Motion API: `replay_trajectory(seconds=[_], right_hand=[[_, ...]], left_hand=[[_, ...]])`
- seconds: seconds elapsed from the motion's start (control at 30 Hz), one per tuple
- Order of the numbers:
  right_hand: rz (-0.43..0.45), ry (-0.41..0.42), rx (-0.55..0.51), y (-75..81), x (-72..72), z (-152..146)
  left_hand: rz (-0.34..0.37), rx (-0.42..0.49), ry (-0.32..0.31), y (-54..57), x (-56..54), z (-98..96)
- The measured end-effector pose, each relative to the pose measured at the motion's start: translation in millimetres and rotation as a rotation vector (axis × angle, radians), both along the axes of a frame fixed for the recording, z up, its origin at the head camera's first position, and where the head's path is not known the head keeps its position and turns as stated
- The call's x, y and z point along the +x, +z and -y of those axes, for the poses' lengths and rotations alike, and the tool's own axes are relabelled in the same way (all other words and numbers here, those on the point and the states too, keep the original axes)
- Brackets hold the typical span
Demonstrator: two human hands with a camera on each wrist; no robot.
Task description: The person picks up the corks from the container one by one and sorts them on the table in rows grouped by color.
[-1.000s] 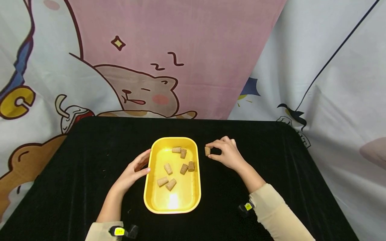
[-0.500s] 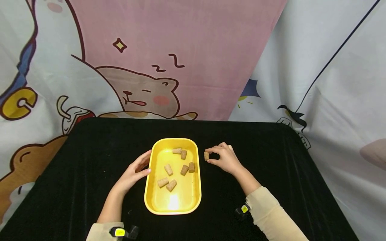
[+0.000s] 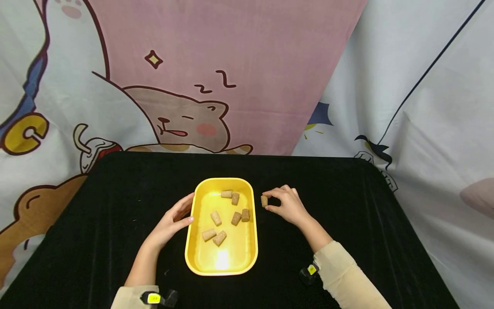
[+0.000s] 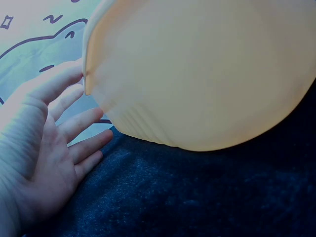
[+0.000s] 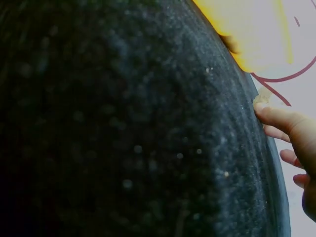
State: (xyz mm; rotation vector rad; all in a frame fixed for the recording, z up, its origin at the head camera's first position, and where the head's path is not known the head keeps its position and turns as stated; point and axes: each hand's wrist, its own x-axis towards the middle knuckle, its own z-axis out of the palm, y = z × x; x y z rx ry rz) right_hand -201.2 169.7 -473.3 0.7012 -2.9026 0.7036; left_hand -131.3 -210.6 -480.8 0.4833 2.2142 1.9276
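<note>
A yellow tray (image 3: 210, 262) sits in the middle of the black-covered table, with several short tapered corks (image 3: 209, 234) scattered inside it. At its left side is my left hand (image 3: 170, 221), with thumb at the rim and fingers extended along the outer wall. The left wrist view shows those fingers (image 4: 81, 123) spread and nearly straight against the tray (image 4: 207, 74). Just right of the tray, my right hand (image 3: 287, 206) pinches one cork (image 3: 264, 201) between thumb and index finger. The right wrist view has this cork (image 5: 260, 100) partly hidden behind the thumb.
The black cloth (image 3: 347, 206) covers the table on all sides of the tray. Behind it hangs a cartoon-printed curtain (image 3: 270, 64). Each wrist wears a small black camera strap with a yellow label (image 3: 154, 298).
My right hand has shifted slightly down and toward the tray with the cork, then nearly stopped. My left hand has kept its place at the tray's side.
</note>
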Motion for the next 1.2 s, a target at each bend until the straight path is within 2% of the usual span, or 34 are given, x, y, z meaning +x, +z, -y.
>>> replay_trajectory(seconds=[0.27,0.57,0.87,1.07,1.2], right_hand=[[-0.043,-0.026,0.069,10.9,3.4,0.9],[-0.184,-0.004,-0.047,37.0,17.0,12.8],[-0.273,0.026,-0.094,49.3,32.4,30.7],[-0.287,0.024,-0.081,55.1,42.6,43.8],[-0.285,0.017,-0.035,56.0,48.5,53.0]], left_hand=[[0.001,0.000,0.001,-1.3,-0.2,0.7],[-0.006,0.001,-0.001,-2.3,0.4,0.7],[-0.008,0.000,0.001,-1.4,0.7,0.5],[-0.010,0.002,0.000,-0.9,0.4,0.5],[-0.016,0.006,-0.005,-1.4,-0.1,0.7]])
